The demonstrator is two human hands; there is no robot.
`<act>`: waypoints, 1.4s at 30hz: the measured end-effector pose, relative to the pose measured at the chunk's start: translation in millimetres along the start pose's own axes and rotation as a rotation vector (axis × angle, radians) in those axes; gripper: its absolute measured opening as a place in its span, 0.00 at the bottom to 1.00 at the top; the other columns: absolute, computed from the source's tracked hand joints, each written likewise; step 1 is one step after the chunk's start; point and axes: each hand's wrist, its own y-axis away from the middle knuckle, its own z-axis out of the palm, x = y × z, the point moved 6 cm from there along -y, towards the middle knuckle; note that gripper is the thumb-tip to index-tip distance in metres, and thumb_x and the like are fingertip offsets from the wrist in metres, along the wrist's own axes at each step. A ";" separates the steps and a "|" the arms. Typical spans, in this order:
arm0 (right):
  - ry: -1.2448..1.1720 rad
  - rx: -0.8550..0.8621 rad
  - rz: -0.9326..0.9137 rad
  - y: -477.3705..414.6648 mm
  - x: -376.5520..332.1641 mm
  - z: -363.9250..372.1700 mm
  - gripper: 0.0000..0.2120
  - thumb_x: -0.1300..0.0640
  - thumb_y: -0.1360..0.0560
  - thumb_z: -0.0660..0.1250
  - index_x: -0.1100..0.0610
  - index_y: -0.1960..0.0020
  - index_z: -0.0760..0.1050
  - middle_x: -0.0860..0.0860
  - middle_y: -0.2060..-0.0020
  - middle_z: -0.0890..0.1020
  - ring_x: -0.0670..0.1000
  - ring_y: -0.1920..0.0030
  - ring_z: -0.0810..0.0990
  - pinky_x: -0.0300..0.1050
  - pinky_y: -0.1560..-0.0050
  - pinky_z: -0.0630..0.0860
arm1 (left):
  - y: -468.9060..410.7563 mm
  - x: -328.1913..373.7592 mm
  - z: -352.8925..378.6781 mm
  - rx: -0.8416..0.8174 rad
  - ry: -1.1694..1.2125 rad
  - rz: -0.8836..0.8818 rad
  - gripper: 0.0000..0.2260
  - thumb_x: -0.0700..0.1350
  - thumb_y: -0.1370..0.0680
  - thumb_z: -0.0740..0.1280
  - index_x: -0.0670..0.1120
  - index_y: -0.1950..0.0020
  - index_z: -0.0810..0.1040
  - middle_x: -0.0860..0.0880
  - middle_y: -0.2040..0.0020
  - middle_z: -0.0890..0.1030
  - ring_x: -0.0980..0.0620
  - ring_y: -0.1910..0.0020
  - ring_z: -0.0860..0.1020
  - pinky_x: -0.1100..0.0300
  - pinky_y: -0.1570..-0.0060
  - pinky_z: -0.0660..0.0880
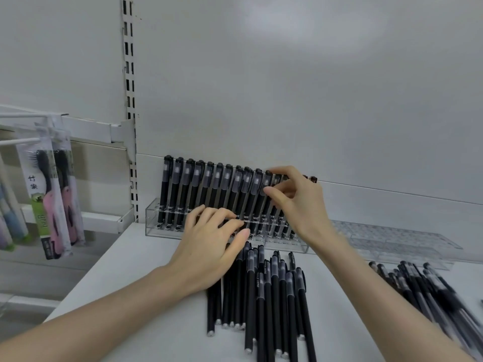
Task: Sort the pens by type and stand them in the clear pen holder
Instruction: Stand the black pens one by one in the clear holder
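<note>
Standing in a leaning row, black capped pens (209, 189) are kept in the clear pen holder (153, 218), which is set at the back of a white shelf (130, 270) against the rear wall. Near the right end of that row, a single pen (266, 181) is pinched at its cap between the thumb and forefinger of the right hand (300, 202); the other fingers are curled loosely behind it. The left hand (209, 246) is laid over the front of the holder, its fingers spread and only slightly bent, with the fingertips touching the holder's top edge; nothing is seen to be gripped by it.

Just in front of the holder, a pile of loose black pens (261, 288) is spread flat on the shelf, partly covered by the left hand. Well to the right, a second pile of pens (423, 286) is seen, blurred, so their type cannot be told for certain. Behind that pile, a second clear tray (392, 236) is placed along the wall. To the left, packed toothbrushes (52, 194) are hung from white hooks, beside a slotted post (129, 87).
</note>
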 end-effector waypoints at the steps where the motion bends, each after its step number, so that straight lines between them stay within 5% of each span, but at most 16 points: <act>1: 0.001 0.006 0.004 3.9 -0.5 -1.5 0.12 0.56 0.24 0.69 0.52 0.41 0.76 0.49 0.64 0.82 0.48 0.61 0.81 0.48 0.53 0.79 | -1.6 1.2 -2.8 0.000 0.006 0.000 0.27 0.61 0.23 0.45 0.52 0.45 0.80 0.57 0.44 0.76 0.57 0.41 0.70 0.60 0.36 0.54; 7: 0.081 -0.108 -0.005 43.1 2.2 -9.2 0.06 0.54 0.22 0.65 0.54 0.50 0.79 0.45 0.60 0.81 0.43 0.58 0.78 0.33 0.57 0.72 | -3.4 16.1 -17.3 -0.106 0.071 -0.086 0.18 0.62 0.23 0.55 0.51 0.53 0.78 0.56 0.55 0.74 0.57 0.53 0.72 0.57 0.49 0.71; 11: 0.135 -0.311 -0.020 67.0 12.7 -1.0 0.08 0.52 0.22 0.64 0.54 0.47 0.79 0.47 0.53 0.82 0.45 0.51 0.78 0.43 0.46 0.74 | 27.9 34.5 -17.1 -0.200 0.076 -0.212 0.27 0.72 0.32 0.52 0.54 0.47 0.74 0.59 0.50 0.73 0.59 0.48 0.70 0.60 0.47 0.70; 14: 0.190 -0.473 -0.055 84.0 22.1 7.7 0.16 0.47 0.21 0.60 0.53 0.37 0.74 0.48 0.39 0.77 0.49 0.37 0.71 0.44 0.35 0.66 | 48.2 46.9 -14.1 -0.264 0.015 -0.298 0.37 0.75 0.37 0.48 0.54 0.36 0.67 0.58 0.42 0.68 0.58 0.41 0.64 0.59 0.40 0.64; 20: 0.251 -0.634 -0.065 104.4 28.6 21.0 0.22 0.44 0.19 0.53 0.51 0.28 0.64 0.47 0.31 0.69 0.54 0.31 0.63 0.49 0.29 0.57 | 59.3 53.0 -9.9 -0.286 -0.012 -0.444 0.29 0.66 0.26 0.60 0.49 0.31 0.68 0.53 0.40 0.69 0.53 0.38 0.63 0.58 0.37 0.63; 27: 0.246 -0.641 -0.026 107.5 29.0 18.5 0.23 0.42 0.19 0.53 0.50 0.27 0.64 0.47 0.29 0.68 0.53 0.31 0.62 0.49 0.30 0.57 | 57.3 44.7 -14.6 -0.272 0.072 -0.597 0.17 0.60 0.27 0.68 0.48 0.49 0.75 0.52 0.58 0.74 0.53 0.57 0.73 0.60 0.55 0.70; 31: 0.245 -0.645 -0.011 107.9 28.2 17.5 0.23 0.43 0.19 0.53 0.51 0.27 0.63 0.48 0.29 0.69 0.54 0.30 0.62 0.51 0.30 0.58 | 52.7 44.3 -15.2 -0.300 0.108 -0.641 0.16 0.57 0.27 0.70 0.43 0.54 0.77 0.50 0.62 0.77 0.50 0.60 0.76 0.58 0.59 0.71; 38: 0.223 -0.609 0.004 107.9 25.6 12.3 0.21 0.43 0.20 0.55 0.50 0.30 0.66 0.47 0.32 0.71 0.53 0.30 0.62 0.51 0.30 0.57 | 50.1 41.5 -16.0 -0.318 0.252 -0.610 0.14 0.50 0.23 0.67 0.44 0.65 0.75 0.52 0.73 0.70 0.60 0.78 0.67 0.67 0.76 0.62; 42: -0.120 -0.440 0.040 97.6 7.4 -6.4 0.17 0.47 0.21 0.61 0.50 0.34 0.70 0.43 0.38 0.76 0.44 0.36 0.71 0.46 0.35 0.68 | 51.7 47.1 -24.2 -0.237 0.438 -0.524 0.13 0.49 0.20 0.62 0.39 0.55 0.75 0.50 0.67 0.70 0.58 0.73 0.66 0.67 0.72 0.63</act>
